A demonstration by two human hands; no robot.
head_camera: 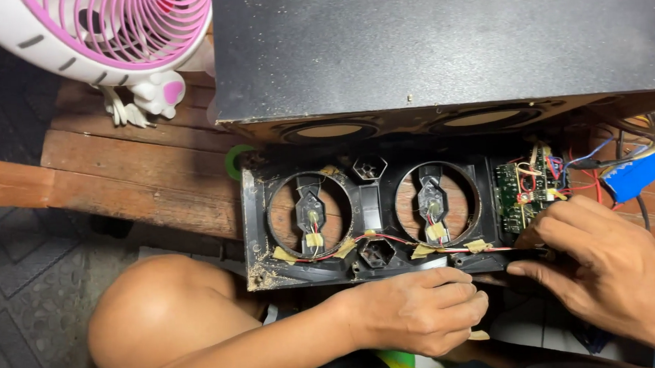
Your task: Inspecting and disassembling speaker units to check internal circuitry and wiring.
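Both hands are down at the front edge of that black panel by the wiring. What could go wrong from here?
1. The thin red wire is held only by bits of tape along the black panel; the left hand gripping that edge could snag it or peel it loose.
2. The right hand works right beside the bare green circuit board with its loose wires; a tug might break a joint.

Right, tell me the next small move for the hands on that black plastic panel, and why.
Probably steady the black plastic speaker panel with the left hand, which grips its lower edge, while the right hand eases its fingertips toward the green circuit board. The thin red wire taped along the panel runs toward that corner, right by those fingertips.
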